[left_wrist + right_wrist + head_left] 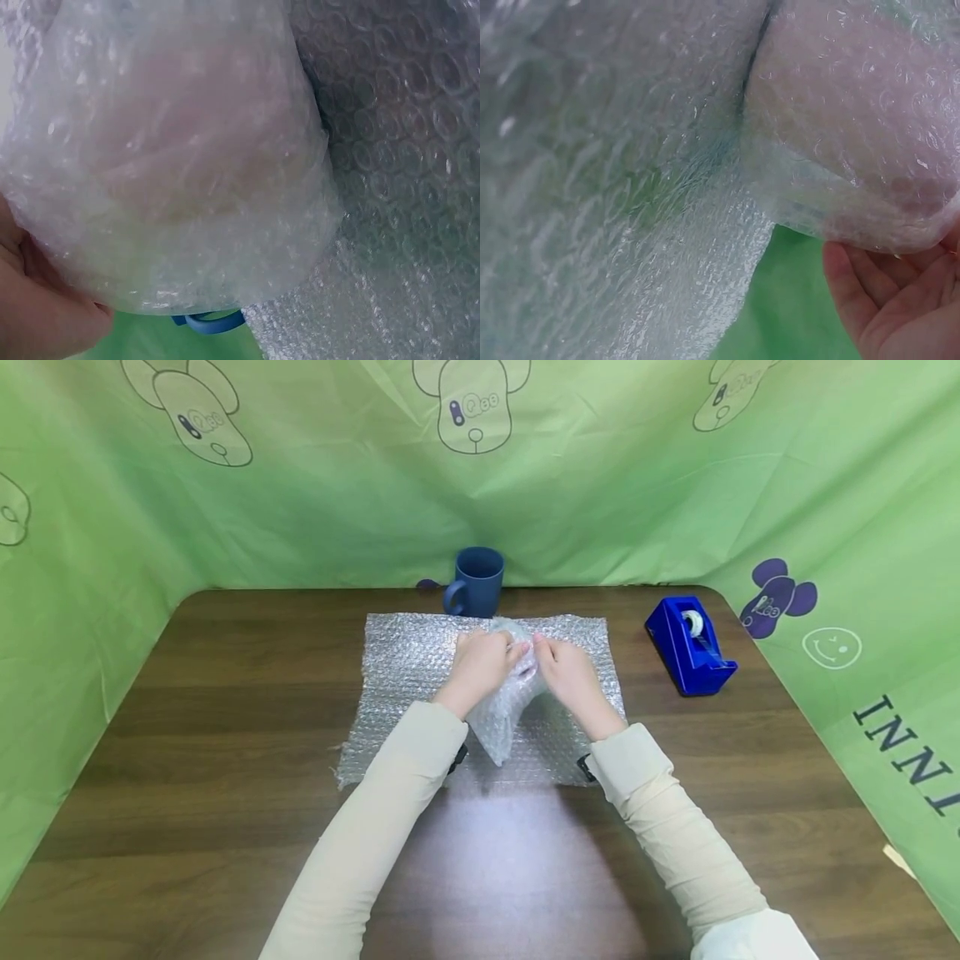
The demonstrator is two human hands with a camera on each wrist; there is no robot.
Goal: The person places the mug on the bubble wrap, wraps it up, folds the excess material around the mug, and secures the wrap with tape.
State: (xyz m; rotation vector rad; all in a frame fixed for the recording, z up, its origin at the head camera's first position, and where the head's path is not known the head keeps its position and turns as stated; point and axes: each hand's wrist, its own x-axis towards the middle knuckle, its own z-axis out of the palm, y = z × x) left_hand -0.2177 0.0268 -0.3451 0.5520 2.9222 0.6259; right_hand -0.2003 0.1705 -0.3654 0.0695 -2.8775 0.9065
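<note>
Both hands are at a bundle of clear bubble wrap above the middle of the table. Through its layers a pale pinkish thing shows, too blurred to name. My left hand pinches the bundle's far end from the left. On the other side my right hand grips the wrap's edge between thumb and fingers, with the fingertips partly behind the film in the right wrist view. Under the bundle a flat sheet of bubble wrap lies spread on the table.
A blue mug stands at the table's back edge, just behind the sheet, handle to the left. To the right sits a blue tape dispenser with a roll in it. Green printed cloth hangs around the wooden table.
</note>
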